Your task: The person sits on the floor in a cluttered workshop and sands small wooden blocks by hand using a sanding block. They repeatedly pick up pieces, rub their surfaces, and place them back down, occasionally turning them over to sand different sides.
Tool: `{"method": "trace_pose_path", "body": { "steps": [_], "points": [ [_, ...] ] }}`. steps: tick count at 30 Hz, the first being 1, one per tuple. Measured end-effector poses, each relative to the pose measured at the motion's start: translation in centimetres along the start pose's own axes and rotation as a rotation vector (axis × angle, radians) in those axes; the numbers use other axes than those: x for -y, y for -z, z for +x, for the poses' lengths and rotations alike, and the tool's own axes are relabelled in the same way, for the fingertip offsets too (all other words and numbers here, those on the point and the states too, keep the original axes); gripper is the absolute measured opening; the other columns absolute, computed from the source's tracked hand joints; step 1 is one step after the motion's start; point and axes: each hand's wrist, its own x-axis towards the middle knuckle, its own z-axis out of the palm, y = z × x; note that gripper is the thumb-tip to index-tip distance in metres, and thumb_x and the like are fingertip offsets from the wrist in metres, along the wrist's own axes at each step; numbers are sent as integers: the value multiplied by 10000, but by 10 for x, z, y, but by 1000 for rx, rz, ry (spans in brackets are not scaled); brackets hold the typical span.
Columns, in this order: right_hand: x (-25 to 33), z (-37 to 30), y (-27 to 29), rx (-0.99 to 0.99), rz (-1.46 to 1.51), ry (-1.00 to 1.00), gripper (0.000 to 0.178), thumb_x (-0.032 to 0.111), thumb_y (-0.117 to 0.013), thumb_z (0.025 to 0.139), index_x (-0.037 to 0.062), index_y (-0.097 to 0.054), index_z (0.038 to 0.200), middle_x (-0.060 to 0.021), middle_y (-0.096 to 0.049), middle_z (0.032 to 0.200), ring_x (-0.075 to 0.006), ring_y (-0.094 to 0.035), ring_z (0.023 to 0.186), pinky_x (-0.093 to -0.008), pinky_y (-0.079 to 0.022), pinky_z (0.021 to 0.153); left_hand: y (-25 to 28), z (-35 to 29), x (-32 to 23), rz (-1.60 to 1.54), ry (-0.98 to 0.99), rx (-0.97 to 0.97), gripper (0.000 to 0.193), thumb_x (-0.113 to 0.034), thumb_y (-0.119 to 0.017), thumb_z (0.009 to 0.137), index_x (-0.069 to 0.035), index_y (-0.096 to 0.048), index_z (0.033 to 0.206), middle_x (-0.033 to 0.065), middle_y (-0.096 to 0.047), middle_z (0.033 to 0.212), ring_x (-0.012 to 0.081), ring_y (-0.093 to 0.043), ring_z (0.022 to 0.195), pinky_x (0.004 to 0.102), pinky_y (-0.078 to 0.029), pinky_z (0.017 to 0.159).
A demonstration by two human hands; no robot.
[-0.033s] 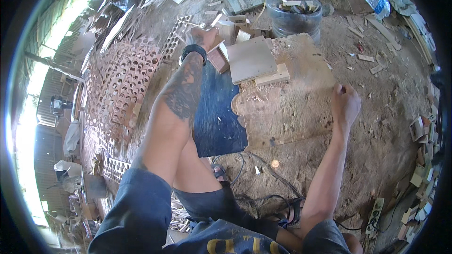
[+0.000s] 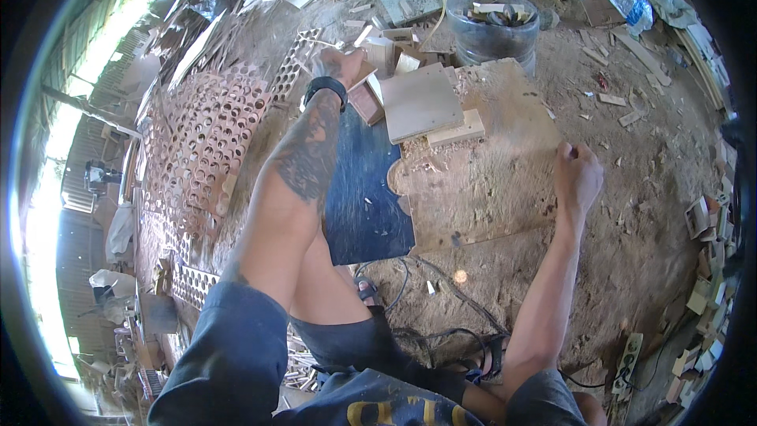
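My left hand [image 2: 339, 65] reaches far forward, its fingers curled against a small wooden block [image 2: 365, 101] by the blue board [image 2: 361, 213]. What it grips, if anything, is hidden. My right hand [image 2: 579, 177] is closed at the right edge of a wide plywood sheet [image 2: 489, 197]; nothing can be made out between its fingers. Between the hands, a flat square panel [image 2: 422, 101] lies over a pale wooden block [image 2: 459, 128] on the plywood. Sawdust and shavings [image 2: 426, 159] are scattered beside them.
Behind the boards stands a clear plastic tub [image 2: 495, 28] with wood pieces in it. Perforated sheets [image 2: 201, 138] lie on the left. Dark cables [image 2: 465, 292] run over the dirt floor near my feet, and offcuts [image 2: 710, 284] are heaped at the right rim.
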Motion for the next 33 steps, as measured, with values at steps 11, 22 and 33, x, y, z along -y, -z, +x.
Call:
{"method": "trace_pose_path", "body": {
  "steps": [11, 22, 33],
  "points": [
    [-3, -2, 1, -25, 13, 21, 281, 251, -574, 836, 2, -703, 862, -222, -688, 862, -392, -661, 835, -451, -501, 784, 5, -7, -8, 57, 23, -64, 700, -512, -703, 729, 90, -672, 1084, 300, -658, 1128, 383, -656, 1077, 441, -514, 928],
    [-7, -4, -3, -37, -2, 28, 256, 256, -595, 839, 17, -686, 829, -222, -685, 838, -396, -656, 841, -481, -506, 771, 3, 2, -7, 49, 10, -147, 618, -526, -700, 763, 32, -710, 1029, 243, -703, 1024, 366, -688, 975, 439, -538, 839],
    [9, 13, -6, 15, -113, -36, 308, 288, -556, 849, 12, -688, 817, -238, -689, 868, -421, -672, 830, -496, -528, 768, 88, -25, 4, -601, -189, -323, 352, -269, -817, 780, -20, -583, 865, 115, -631, 791, 225, -590, 723, 349, -476, 686]
  ]
}}
